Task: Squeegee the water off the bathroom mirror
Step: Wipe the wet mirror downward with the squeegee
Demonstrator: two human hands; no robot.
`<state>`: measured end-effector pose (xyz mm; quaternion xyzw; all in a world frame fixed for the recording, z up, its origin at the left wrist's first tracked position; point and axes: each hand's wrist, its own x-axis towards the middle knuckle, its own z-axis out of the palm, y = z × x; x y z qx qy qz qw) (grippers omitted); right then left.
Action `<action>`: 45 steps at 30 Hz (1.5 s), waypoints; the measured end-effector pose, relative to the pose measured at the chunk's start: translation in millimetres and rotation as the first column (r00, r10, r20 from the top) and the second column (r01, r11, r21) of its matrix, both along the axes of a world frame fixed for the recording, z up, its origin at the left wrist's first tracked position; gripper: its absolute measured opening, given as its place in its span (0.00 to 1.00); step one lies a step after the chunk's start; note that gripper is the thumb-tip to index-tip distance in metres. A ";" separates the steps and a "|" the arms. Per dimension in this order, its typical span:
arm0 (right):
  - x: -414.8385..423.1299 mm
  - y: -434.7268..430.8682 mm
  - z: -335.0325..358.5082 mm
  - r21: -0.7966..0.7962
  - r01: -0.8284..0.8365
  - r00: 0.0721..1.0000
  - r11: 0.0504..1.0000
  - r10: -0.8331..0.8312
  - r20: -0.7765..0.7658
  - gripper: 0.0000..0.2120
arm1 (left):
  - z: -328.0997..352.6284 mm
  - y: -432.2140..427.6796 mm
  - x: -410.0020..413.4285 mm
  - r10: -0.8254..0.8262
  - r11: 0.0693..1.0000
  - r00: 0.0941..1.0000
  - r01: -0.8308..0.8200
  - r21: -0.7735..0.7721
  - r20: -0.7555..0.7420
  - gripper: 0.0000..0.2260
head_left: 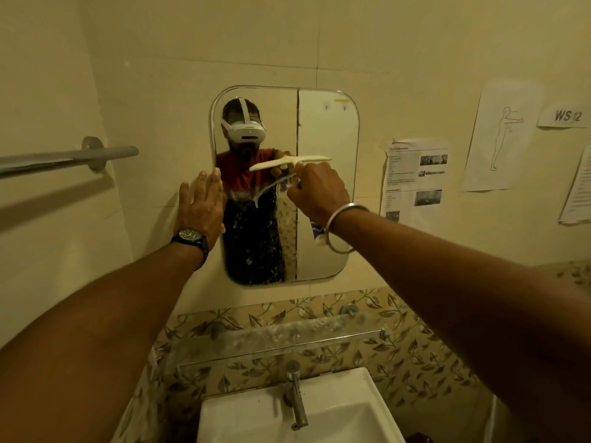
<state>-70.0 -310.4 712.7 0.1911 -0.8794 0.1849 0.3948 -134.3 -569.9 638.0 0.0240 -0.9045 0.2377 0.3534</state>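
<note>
Head view | right hand (316,193) grips cream squeegee (287,162) against wet, round-cornered mirror (326,129) | left hand (200,206) flat, fingers straight

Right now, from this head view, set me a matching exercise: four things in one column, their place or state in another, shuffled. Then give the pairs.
Things:
1 left hand
2 right hand
3 tap
4 towel rail

Places or states:
A over the white basin
B grips the squeegee
C on the wall, left of the mirror
D flat, fingers straight, at the mirror's left edge

Pairs: 1-D, 2-B, 3-A, 4-C
</note>
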 end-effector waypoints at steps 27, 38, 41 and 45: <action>-9.2 49.9 16.9 -0.366 0.178 0.983 0.913 -0.146 0.113 0.14 | 1.7 4.2 5.7 -0.038 0.998 0.999 0.038 0.045 0.004 0.44; -2.6 40.7 -32.0 -0.381 0.103 0.986 0.919 -0.044 0.161 0.08 | 2.8 6.2 4.0 0.061 0.998 0.998 -0.062 0.023 0.026 0.40; -4.3 60.2 -8.4 -0.437 0.137 0.989 0.889 -0.103 0.102 0.11 | 2.3 7.2 6.2 0.051 0.998 0.998 -0.051 0.025 0.031 0.43; -10.4 67.9 -4.1 -0.457 0.219 0.975 0.862 -0.173 0.141 0.11 | 2.5 8.7 5.8 0.024 0.999 0.999 -0.025 0.046 0.024 0.37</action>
